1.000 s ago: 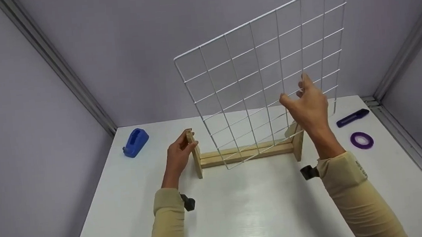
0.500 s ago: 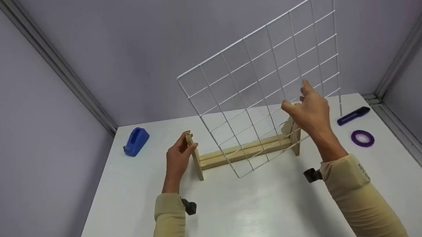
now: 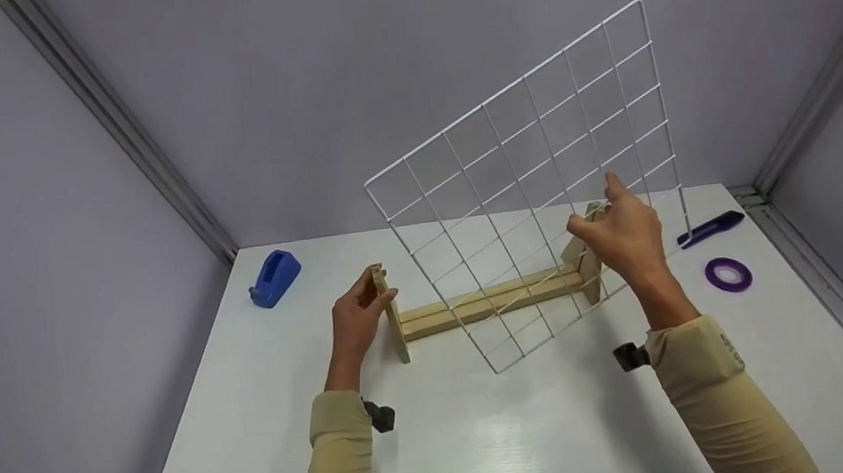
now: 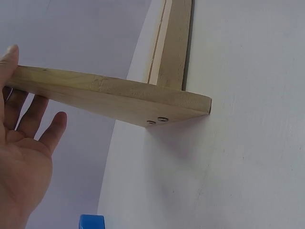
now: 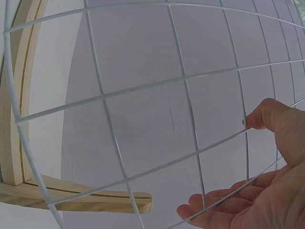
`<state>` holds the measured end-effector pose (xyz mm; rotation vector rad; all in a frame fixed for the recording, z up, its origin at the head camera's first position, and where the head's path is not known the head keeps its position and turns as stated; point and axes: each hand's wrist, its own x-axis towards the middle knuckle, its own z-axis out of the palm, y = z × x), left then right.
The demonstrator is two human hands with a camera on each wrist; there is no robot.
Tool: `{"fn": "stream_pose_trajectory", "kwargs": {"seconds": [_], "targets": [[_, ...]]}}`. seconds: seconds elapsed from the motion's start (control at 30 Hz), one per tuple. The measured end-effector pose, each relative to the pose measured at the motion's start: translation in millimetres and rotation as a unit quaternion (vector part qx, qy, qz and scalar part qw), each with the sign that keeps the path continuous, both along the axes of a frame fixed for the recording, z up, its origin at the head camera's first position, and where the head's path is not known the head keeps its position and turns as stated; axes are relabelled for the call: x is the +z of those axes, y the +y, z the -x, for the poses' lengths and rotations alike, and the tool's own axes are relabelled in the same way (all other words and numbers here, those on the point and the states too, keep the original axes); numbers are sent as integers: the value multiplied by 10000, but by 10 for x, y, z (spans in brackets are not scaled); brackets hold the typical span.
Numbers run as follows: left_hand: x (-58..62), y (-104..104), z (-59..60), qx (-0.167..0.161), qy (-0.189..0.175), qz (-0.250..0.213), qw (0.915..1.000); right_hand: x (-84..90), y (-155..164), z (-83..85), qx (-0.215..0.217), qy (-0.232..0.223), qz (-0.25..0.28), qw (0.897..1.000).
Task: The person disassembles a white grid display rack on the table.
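Observation:
A wooden stand (image 3: 487, 308) has a grooved crossbar between two upright end pieces. My left hand (image 3: 355, 321) holds the top of its left end piece (image 4: 109, 93), thumb on one side and fingers on the other. My right hand (image 3: 628, 239) holds a white wire grid panel (image 3: 484, 104) by its wires near the lower right part. In the right wrist view, the thumb touches a wire and the other fingers (image 5: 214, 217) lie behind the wires. Tilted, with its lower left corner hanging in front of the crossbar, the panel stands apart from the grooves. My right hand partly covers the right end piece (image 5: 86, 205).
A blue tape dispenser (image 3: 275, 278) stands at the back left of the white table (image 3: 482, 427). On the right lie a dark purple knife-like tool (image 3: 718, 225) and a purple ring (image 3: 728, 275). Grey walls (image 3: 407, 57) rise behind and at both sides.
The grid panel has come down and turned clockwise, its top right corner shifting left and its bottom corner right. My right hand has lowered slightly with it. The left hand keeps its hold.

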<state>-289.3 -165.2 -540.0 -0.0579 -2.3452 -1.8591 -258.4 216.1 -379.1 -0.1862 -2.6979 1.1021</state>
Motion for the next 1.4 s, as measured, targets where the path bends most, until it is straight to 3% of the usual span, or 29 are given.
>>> {"fn": "stream_pose_trajectory", "kwargs": {"seconds": [0.77, 0.9, 1.13, 1.4], "targets": [[10, 60, -109, 307, 109, -137, 9994, -271, 207, -22, -19, -511, -186, 9985], [4, 46, -164, 410, 139, -182, 9989, -342, 217, -37, -22, -558, -262, 9981], [11, 19, -146, 501, 264, -90, 9984, -385, 229, -16, -6, -601, -150, 9981], [-21, 43, -212, 579, 165, -115, 9981, -490, 254, -49, -13, -563, -323, 9979]]}}
